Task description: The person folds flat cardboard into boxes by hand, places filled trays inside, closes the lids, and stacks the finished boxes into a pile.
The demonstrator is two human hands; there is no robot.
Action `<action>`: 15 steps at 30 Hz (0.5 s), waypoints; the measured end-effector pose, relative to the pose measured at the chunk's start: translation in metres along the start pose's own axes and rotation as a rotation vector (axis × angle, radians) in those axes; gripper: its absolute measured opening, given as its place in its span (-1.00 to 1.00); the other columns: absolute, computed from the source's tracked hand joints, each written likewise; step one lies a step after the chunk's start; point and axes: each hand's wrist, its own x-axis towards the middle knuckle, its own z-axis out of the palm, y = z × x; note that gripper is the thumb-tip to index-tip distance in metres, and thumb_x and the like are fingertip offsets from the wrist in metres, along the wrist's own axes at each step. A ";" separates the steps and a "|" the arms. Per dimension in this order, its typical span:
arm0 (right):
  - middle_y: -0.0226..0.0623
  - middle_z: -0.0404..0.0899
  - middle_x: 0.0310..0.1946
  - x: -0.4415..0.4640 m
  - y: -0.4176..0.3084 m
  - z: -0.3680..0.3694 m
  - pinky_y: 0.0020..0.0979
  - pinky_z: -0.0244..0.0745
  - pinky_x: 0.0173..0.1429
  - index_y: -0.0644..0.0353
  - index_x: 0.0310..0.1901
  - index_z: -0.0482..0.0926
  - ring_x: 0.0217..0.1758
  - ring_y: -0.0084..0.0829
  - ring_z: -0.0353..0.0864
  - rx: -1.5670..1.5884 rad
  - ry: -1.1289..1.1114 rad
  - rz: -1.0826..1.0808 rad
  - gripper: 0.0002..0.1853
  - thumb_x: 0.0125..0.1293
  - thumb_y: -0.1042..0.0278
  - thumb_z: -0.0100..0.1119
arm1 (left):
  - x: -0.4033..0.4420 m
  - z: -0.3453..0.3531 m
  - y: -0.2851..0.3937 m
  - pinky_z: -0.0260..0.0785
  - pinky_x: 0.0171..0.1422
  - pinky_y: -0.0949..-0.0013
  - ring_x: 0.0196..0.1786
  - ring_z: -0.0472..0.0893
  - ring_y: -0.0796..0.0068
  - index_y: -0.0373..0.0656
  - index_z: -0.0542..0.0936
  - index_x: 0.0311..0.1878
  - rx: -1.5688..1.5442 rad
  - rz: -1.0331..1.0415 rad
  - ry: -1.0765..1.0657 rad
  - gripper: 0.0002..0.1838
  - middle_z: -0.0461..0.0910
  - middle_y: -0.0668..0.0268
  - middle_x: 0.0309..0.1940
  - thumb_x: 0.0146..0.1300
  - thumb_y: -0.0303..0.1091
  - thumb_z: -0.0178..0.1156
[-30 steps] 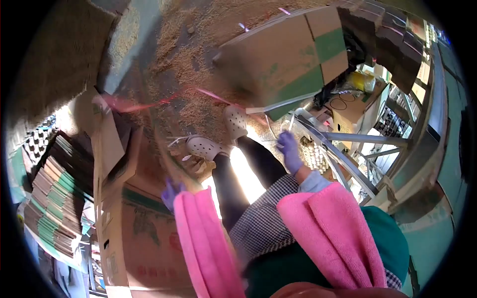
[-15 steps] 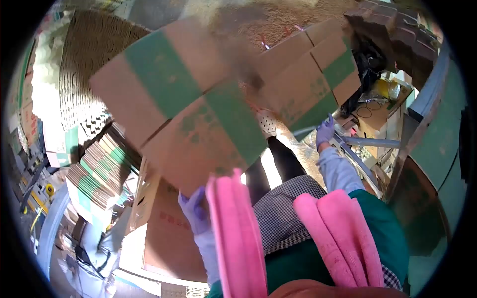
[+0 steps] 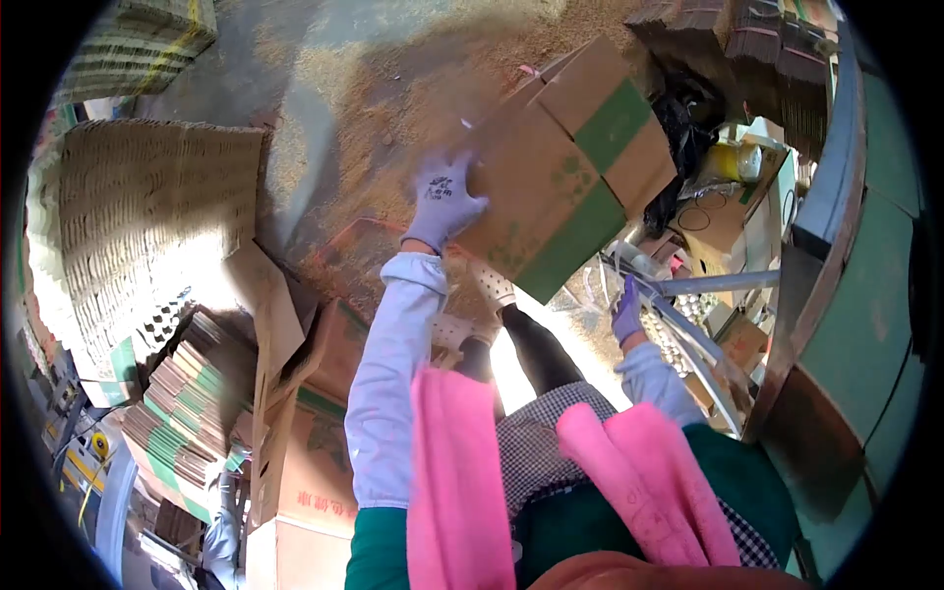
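My left hand [image 3: 444, 200], in a pale lavender glove with dark print, reaches forward with its fingers apart. It is at the left edge of a brown cardboard box [image 3: 536, 187] with green bands; whether it touches the box, I cannot tell. The box stands tilted in view ahead of my feet. My right hand [image 3: 626, 313], gloved in purple, is by a metal rail [image 3: 718, 283] to the right of that box, holding nothing that I can see, its fingers raised. Left of my left arm are further cardboard boxes [image 3: 313, 467], one with red lettering.
Stacks of moulded pulp trays [image 3: 162, 187] stand at the left, above a bundle of flattened cartons [image 3: 182, 408]. A black plastic bag [image 3: 683, 113] lies behind the box. Green panels [image 3: 836, 305] line the right side. Sawdust-like material covers the floor [image 3: 364, 108] ahead.
The large green-banded box that was in front of my left hand has gone from there, uncovering the floor. My left hand has moved forward to the other box. My right hand has come slightly lower.
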 end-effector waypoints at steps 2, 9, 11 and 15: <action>-0.43 0.53 0.06 -0.017 -0.011 0.020 -0.17 0.27 0.38 -0.16 0.37 0.33 0.25 -0.40 0.43 -0.038 -0.115 -0.116 -0.32 0.37 -0.38 0.02 | 0.015 -0.003 0.009 0.19 0.49 0.11 0.44 0.31 -0.06 -0.28 0.26 0.46 0.381 0.018 0.311 0.15 0.34 -0.07 0.38 -0.11 0.23 0.47; -0.35 0.46 0.28 0.011 -0.040 0.137 -0.09 0.25 0.46 -0.03 0.39 0.35 0.35 -0.25 0.39 0.398 -0.677 0.087 -0.04 0.16 -0.65 -0.08 | 0.075 0.011 -0.035 0.28 0.43 0.11 0.32 0.49 0.01 -0.29 0.33 0.41 -0.443 -0.148 -0.236 0.19 0.46 -0.07 0.30 -0.13 0.46 0.41; -0.33 0.44 0.34 0.010 -0.037 0.146 -0.07 0.24 0.48 0.01 0.39 0.35 0.37 -0.21 0.38 0.435 -0.734 0.127 0.05 0.09 -0.73 -0.11 | 0.075 0.027 -0.041 0.37 0.35 0.20 0.24 0.56 0.11 -0.28 0.38 0.38 -0.493 -0.113 -0.281 0.14 0.54 -0.02 0.22 -0.12 0.41 0.43; -0.33 0.46 0.32 0.006 -0.038 0.116 -0.09 0.27 0.47 0.03 0.38 0.37 0.34 -0.22 0.42 0.170 -0.775 -0.085 0.02 0.11 -0.68 -0.06 | 0.033 0.047 -0.030 0.48 0.22 0.30 0.11 0.65 0.27 -0.29 0.48 0.30 -0.148 -0.417 -0.196 0.02 0.63 0.07 0.11 -0.08 0.31 0.47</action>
